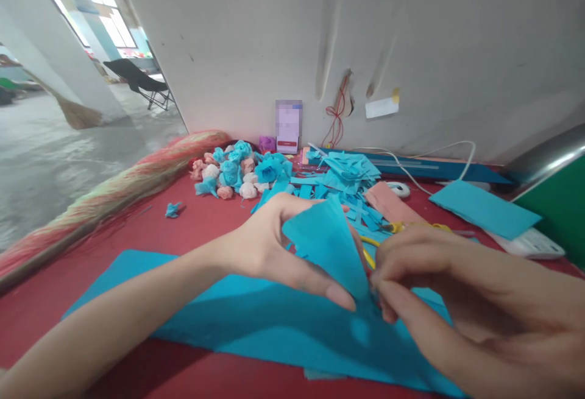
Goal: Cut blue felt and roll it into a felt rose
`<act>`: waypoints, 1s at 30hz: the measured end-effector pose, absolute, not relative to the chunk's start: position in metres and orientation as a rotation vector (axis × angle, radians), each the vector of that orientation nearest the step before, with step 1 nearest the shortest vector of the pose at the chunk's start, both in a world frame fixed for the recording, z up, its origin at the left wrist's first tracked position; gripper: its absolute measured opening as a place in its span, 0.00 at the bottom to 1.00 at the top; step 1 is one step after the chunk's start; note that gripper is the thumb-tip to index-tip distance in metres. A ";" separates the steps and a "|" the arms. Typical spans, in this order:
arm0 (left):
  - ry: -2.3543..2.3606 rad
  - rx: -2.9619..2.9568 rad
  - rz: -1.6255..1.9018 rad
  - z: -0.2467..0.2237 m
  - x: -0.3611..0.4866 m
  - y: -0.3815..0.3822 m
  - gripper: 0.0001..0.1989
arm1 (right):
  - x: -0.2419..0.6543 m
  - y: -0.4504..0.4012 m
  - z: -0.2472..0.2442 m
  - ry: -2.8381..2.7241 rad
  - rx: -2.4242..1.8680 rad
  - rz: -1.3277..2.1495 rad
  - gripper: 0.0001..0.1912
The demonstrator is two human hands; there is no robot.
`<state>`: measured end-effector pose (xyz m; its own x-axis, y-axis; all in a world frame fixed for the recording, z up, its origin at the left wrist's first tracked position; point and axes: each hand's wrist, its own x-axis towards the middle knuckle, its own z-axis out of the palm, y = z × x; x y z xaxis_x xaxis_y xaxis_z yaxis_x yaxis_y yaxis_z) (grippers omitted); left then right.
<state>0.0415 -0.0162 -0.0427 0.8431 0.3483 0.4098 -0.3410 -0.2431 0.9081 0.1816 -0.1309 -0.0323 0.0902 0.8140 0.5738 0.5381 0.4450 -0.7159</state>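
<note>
A small blue paper piece with one ragged edge is held up in front of me. My left hand has its thumb and fingers around it. My right hand pinches at the lower right corner of the piece, its thumb and fingers pressed together. Both hands are above a large blue paper sheet lying on the red surface. A yellow scissors handle shows partly between the hands.
Blue and pink paper flowers lie at the back left beside a heap of cut blue strips. A phone leans on the wall. Folded blue paper lies at right, a rope-like bundle along the left.
</note>
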 end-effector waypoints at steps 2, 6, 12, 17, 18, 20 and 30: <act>-0.001 1.709 0.639 -0.043 0.042 -0.016 0.09 | 0.183 -0.130 -0.035 -1.609 -1.187 0.255 0.11; -0.035 1.714 0.637 -0.043 0.043 -0.015 0.08 | 0.185 -0.130 -0.037 -1.625 -1.190 0.166 0.10; -0.029 1.664 0.663 -0.045 0.042 -0.016 0.08 | 0.190 -0.126 -0.044 -1.695 -1.178 -0.055 0.06; 0.017 1.665 0.623 -0.044 0.042 -0.015 0.09 | 0.194 -0.119 -0.044 -1.744 -1.136 -0.306 0.00; 0.009 1.663 0.630 -0.045 0.042 -0.015 0.10 | 0.193 -0.119 -0.043 -1.742 -1.119 -0.325 0.00; -0.011 1.678 0.647 -0.045 0.044 -0.014 0.11 | 0.191 -0.119 -0.041 -1.723 -1.103 -0.365 0.01; -0.023 1.702 0.650 -0.047 0.044 -0.013 0.10 | 0.198 -0.127 -0.041 -1.733 -1.187 -0.389 0.03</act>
